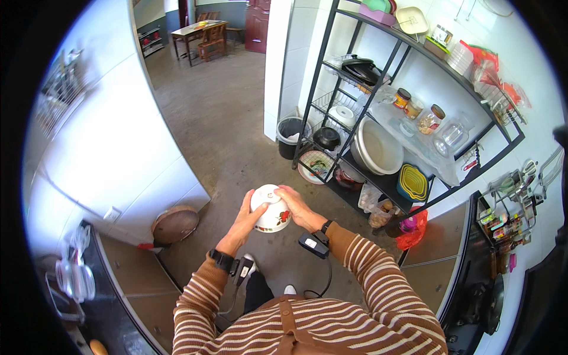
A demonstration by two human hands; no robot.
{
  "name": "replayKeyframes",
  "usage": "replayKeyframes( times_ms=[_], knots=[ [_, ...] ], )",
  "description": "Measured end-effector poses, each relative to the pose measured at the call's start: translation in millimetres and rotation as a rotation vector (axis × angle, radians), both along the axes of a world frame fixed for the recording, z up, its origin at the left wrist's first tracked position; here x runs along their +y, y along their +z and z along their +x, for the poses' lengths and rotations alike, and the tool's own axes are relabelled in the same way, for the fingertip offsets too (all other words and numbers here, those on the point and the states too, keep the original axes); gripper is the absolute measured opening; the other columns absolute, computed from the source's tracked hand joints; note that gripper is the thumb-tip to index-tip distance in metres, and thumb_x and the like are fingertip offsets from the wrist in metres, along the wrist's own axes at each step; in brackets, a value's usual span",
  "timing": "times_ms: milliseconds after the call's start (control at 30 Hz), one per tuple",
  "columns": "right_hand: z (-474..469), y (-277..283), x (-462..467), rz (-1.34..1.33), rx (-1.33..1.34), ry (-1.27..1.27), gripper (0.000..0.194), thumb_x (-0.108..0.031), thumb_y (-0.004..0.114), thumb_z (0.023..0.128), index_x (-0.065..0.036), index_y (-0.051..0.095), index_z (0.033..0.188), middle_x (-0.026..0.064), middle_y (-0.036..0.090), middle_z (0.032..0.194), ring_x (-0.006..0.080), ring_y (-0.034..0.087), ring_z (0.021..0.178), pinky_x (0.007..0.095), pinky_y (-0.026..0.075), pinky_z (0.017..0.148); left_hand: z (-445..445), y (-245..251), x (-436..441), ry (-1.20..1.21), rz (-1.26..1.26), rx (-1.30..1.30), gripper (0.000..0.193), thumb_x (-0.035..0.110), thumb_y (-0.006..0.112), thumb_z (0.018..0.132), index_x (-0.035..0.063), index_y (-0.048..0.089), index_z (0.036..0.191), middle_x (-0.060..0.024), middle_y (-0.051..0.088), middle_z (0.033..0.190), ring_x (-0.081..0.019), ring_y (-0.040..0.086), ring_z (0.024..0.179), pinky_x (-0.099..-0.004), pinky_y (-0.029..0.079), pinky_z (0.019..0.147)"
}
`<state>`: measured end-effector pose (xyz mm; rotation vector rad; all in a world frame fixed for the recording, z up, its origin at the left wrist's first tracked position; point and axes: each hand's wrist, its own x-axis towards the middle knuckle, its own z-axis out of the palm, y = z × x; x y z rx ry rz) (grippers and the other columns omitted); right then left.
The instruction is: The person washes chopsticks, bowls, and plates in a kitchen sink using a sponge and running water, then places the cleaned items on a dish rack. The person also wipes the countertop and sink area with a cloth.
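Between both my hands is a white bowl with a red flower pattern and green leaves, held out before my body above the floor. Its foot ring faces up toward me, so the inside is hidden. My left hand grips it from the left, thumb lying along the wall. From the right, my right hand closes on it with the thumb near the foot ring. Each wrist wears a black strap with a small cabled device.
A black metal rack with basins, jars and pots stands ahead on the right. Left of it is a dark bin. A round wooden board leans at the left wall. Dark counters flank me; a doorway opens onto a table.
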<state>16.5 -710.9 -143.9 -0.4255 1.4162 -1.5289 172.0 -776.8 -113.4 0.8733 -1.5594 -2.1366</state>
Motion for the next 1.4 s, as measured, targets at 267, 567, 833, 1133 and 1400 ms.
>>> replayKeyframes(
  times_ms=[267, 567, 833, 1133, 1400],
  knots=[
    [-143, -10, -92, 0.033, 0.208, -0.259, 0.055, -0.03, 0.061, 0.074, 0.002, 0.047, 0.116, 0.0115, 0.056, 0.104, 0.0167, 0.054, 0.092, 0.027, 0.043, 0.078, -179, -32, -127, -0.186, 0.019, -0.012, 0.082, 0.038, 0.065, 0.074, 0.0129, 0.016, 0.135, -0.0109, 0.038, 0.126, -0.024, 0.041, 0.113, -0.0418, 0.042, 0.08],
    [-286, -17, -147, 0.056, 0.27, -0.573, 0.051, -0.025, 0.059, 0.078, 0.0, 0.045, 0.12, 0.0119, 0.055, 0.108, 0.0164, 0.052, 0.097, 0.0272, 0.04, 0.083, -367, -53, -213, -0.349, 0.051, 0.016, 0.069, 0.035, 0.06, 0.08, 0.0068, 0.024, 0.132, -0.0123, 0.039, 0.125, -0.0208, 0.04, 0.113, -0.0328, 0.036, 0.089],
    [-442, -52, -189, 0.037, 0.334, -0.67, 0.056, -0.025, 0.061, 0.077, 0.002, 0.043, 0.122, 0.0153, 0.053, 0.111, 0.0205, 0.053, 0.097, 0.0299, 0.042, 0.082, -538, -80, -258, -0.421, 0.216, 0.126, 0.057, 0.02, 0.054, 0.081, 0.0058, 0.028, 0.13, -0.0128, 0.044, 0.119, -0.0211, 0.045, 0.107, -0.0312, 0.037, 0.09],
    [-588, -104, -233, 0.484, 0.773, -0.373, 0.047, -0.038, 0.061, 0.075, -0.007, 0.055, 0.11, 0.0139, 0.057, 0.107, 0.0288, 0.052, 0.101, 0.0387, 0.038, 0.086, -700, -193, -306, -0.341, 0.316, 0.068, 0.047, 0.022, 0.052, 0.081, 0.0071, 0.04, 0.124, -0.0101, 0.05, 0.114, -0.0204, 0.048, 0.103, -0.0304, 0.039, 0.087],
    [-598, -126, -217, 0.727, 0.942, -0.352, 0.047, -0.04, 0.057, 0.077, -0.007, 0.055, 0.11, 0.0146, 0.056, 0.109, 0.0295, 0.051, 0.103, 0.0409, 0.036, 0.088, -712, -257, -319, -0.4, 0.048, -0.038, 0.046, 0.022, 0.049, 0.084, 0.007, 0.038, 0.126, -0.0119, 0.042, 0.123, -0.0219, 0.039, 0.113, -0.0319, 0.03, 0.094]
  ],
)
